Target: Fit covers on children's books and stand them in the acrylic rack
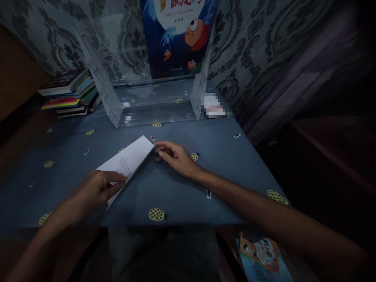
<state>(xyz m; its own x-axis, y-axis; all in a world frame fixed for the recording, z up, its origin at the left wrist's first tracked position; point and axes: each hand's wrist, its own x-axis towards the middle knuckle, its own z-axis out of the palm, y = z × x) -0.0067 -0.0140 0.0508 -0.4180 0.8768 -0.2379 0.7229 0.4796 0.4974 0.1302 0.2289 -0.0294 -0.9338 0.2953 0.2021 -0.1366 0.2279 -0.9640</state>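
A thin white book (138,150) lies at a slant on the table, a small block of print on its face. My left hand (101,186) pinches its near long edge between thumb and fingers. By the book's far right corner is my right hand (176,156), its loosely bent fingers apart and holding nothing. Whether its fingertips touch that corner I cannot tell. Part of the book's left side is hidden behind my left hand.
Behind the book stands a clear acrylic rack (158,117) holding a blue picture book (179,47) with orange fish. Several books (70,94) are stacked at the left. The table's cloth (188,203) has pineapples. Another picture book (261,254) lies below the table's front edge.
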